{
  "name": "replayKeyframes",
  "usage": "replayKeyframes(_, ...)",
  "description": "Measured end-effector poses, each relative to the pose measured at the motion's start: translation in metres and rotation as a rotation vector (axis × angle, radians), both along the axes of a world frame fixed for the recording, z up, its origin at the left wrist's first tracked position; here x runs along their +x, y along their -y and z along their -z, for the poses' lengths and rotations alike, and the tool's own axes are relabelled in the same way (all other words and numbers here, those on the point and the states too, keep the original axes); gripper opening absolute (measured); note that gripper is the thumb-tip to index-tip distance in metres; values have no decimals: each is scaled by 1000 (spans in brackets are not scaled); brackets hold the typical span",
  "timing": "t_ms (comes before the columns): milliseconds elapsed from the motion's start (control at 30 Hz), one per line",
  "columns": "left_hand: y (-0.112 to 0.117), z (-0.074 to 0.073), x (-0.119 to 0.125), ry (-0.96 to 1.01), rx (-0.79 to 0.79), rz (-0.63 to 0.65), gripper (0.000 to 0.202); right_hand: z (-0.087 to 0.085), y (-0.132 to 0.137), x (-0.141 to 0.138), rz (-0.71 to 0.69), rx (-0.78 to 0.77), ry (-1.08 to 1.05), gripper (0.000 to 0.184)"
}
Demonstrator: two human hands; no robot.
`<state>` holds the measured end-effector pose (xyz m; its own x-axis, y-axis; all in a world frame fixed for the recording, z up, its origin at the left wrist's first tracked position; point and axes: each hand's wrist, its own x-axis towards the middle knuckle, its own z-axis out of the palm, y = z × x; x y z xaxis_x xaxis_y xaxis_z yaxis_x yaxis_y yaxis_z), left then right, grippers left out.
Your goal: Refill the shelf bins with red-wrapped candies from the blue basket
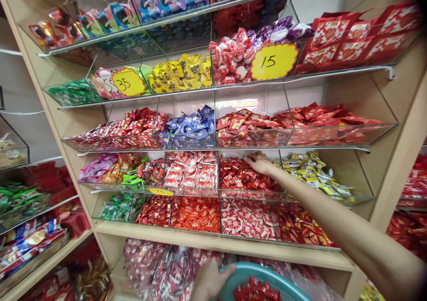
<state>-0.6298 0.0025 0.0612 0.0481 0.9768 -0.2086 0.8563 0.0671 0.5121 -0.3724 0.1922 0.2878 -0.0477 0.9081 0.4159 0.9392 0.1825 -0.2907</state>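
My right hand (259,163) reaches into a clear bin of red-wrapped candies (238,174), fingers stretched over the top of the heap and slightly bent. I see nothing held in it. At the bottom of the view my left hand (210,278) grips a teal plastic basket (268,272) by its rim, thumb lying over the edge. Red-wrapped candies (256,290) lie inside the basket, whose lower part is cut off by the frame. Beside the bin stand white-and-red packets (191,170) to the left and yellow-and-white candies (307,172) to the right.
A wooden rack (227,243) carries tiers of clear bins filled with wrapped candies. Yellow price tags (274,62) hang on the front edges. Large plastic bags of candy (167,270) fill the space below the rack. Another shelf (36,263) stands at the left.
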Motion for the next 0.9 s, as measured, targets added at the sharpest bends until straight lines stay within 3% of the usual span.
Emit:
replayKeyframes(367,-3,10,-1,-11,73,52,68,16,32,-2,-318,90,-10,37)
replayKeyframes(633,-2,10,-2,-10,82,59,69,19,53,-7,-355,147,32,30)
replayKeyframes(900,-2,10,-2,-26,88,56,73,25,62,-5,-394,188,100,36)
